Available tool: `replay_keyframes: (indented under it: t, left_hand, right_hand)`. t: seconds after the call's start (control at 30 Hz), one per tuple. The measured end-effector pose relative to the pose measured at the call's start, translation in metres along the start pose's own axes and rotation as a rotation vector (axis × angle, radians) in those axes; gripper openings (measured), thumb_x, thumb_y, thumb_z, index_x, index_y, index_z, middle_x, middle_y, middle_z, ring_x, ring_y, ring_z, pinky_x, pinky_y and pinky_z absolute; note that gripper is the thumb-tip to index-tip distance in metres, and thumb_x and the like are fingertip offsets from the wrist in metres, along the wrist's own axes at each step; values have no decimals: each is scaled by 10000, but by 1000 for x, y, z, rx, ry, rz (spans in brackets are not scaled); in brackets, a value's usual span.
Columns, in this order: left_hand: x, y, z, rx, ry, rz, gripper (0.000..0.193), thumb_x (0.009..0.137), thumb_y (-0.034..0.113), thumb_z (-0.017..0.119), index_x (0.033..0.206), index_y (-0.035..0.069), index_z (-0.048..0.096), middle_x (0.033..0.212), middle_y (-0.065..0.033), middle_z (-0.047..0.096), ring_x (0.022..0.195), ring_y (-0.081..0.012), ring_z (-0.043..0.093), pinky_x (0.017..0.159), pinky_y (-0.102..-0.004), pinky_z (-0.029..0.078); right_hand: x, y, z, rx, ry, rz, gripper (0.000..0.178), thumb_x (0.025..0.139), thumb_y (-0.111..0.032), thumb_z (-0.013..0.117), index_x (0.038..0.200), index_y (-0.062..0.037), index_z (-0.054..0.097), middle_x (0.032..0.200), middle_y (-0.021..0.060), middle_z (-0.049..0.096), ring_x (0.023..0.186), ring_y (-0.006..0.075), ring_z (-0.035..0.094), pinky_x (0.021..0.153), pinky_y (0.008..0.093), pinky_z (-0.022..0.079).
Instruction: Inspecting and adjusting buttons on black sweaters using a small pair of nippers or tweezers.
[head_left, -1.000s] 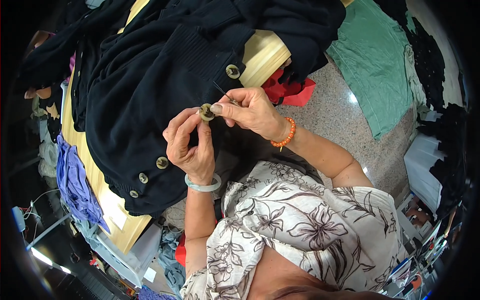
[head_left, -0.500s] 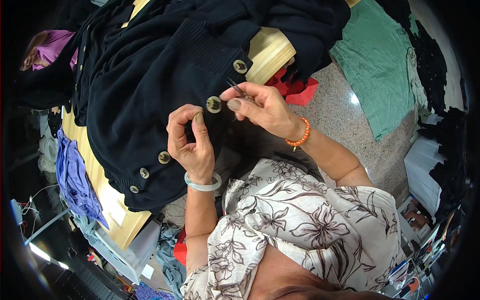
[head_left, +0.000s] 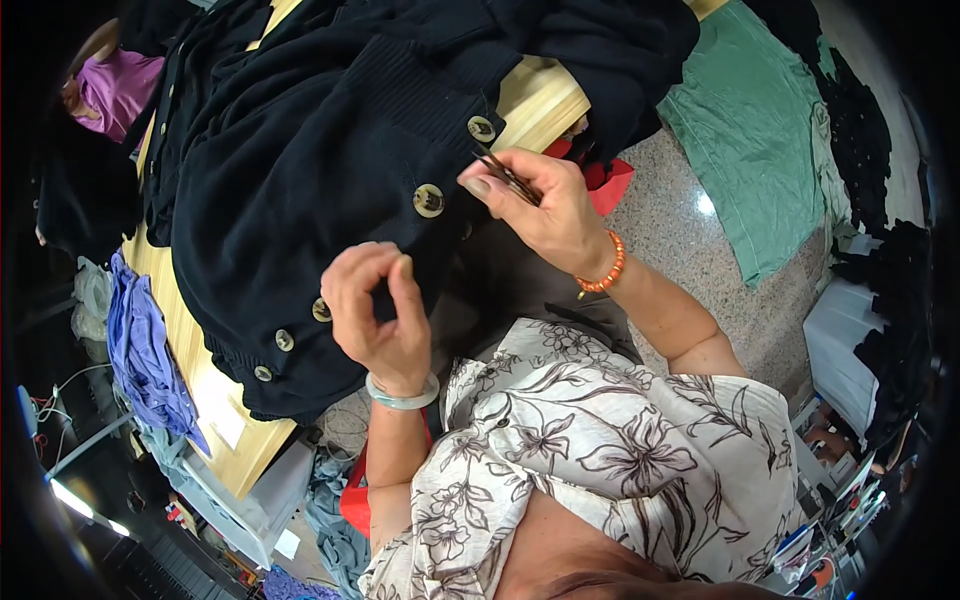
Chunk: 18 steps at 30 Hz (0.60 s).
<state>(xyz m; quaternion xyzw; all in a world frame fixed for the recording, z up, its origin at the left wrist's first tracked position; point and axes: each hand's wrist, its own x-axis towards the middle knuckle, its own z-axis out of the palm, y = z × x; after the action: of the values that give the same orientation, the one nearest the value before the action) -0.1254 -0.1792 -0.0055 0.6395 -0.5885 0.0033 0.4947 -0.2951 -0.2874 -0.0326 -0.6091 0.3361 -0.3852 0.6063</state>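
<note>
Speckled stone floor [head_left: 690,250] under you, wooden table [head_left: 205,375] ahead with a black knit cardigan [head_left: 300,170] draped over it and hanging off the near edge toward your lap.

Right hand [head_left: 545,210]: fingers pinched on a thin dark tool [head_left: 508,178], looks like small snips or tweezers, tip aimed at the button placket. Left hand [head_left: 375,320]: fingers curled in a loose pinch just off the cardigan's front edge. Can't tell if there's thread or anything between the fingertips, too fine to see.

Round tan buttons run down the placket. Middle button [head_left: 428,200] sits just left of your right hand, upper button [head_left: 481,128] is above the tool tip.

Handling: the knit is soft, floppy, stretchy, and probably heavy enough that the hanging part drags. It won't hold shape, so pinch the ribbed placket right beside a button, not the loose body. Buttons are hard and smooth, probably slippery. Grip by the rim. Keep the tool tip off the yarn, it snags easily.

Hard to make out:
- tool is mostly hidden in your fingers, so type is uncertain
- any thread at the buttons is not visible
- black on black kills the folds, can't separate the layers
- cardigan's far side runs out of frame at the top
- green cloth [head_left: 760,130] on the floor at right, blue-purple cloth [head_left: 140,350] off the table's left edge, another person in a purple top [head_left: 115,85] at upper left, partly cut off.
</note>
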Motion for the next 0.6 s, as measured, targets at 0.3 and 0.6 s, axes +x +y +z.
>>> replay_keyframes:
  t: [0.3,0.6]
  left_hand:
    - [66,-7,-1,136,-510,117,635,769,-192,607,1305,144,666,1117,-150,535,891,-287,624,729,-357,544]
    - [76,-26,1,174,-670,216,240,776,-49,723,984,70,703,1007,-103,570,850,-273,603,713,-364,503]
  right_hand:
    - [2,6,6,17,-38,23,194,1021,-137,613,1043,42,686,770,-51,591,688,-7,487,622,170,416]
    - [-4,16,-9,10,-39,71,189,1015,-125,619,1024,53,682,764,-52,581,680,-11,467,618,172,411]
